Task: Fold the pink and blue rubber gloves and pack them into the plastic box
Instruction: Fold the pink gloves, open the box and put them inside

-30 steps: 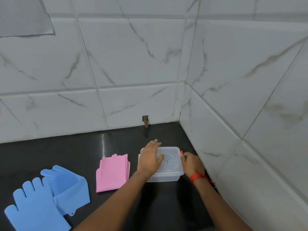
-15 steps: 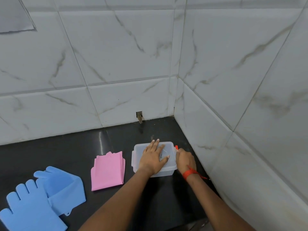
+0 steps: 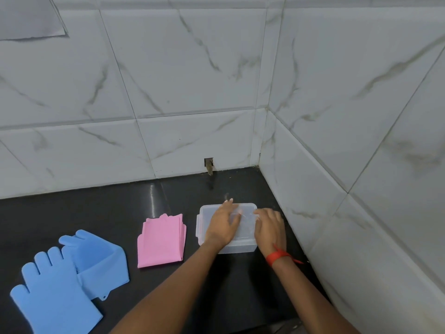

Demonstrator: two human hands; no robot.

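Translucent rectangular plastic box (image 3: 204, 227), lidded, on glossy black worktop (image 3: 72, 213); left hand (image 3: 222, 225) and right hand (image 3: 269, 229) flat on lid, gripping nothing. Alongside: folded smooth pink gloves (image 3: 160, 242), bristled blue gloves (image 3: 69, 276).

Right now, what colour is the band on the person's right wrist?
Red. The wrist band shows clearly in the head view.

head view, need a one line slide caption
Both hands, left hand and right hand, rest on the lidded clear plastic box; folded pink rubber gloves lie beside it.
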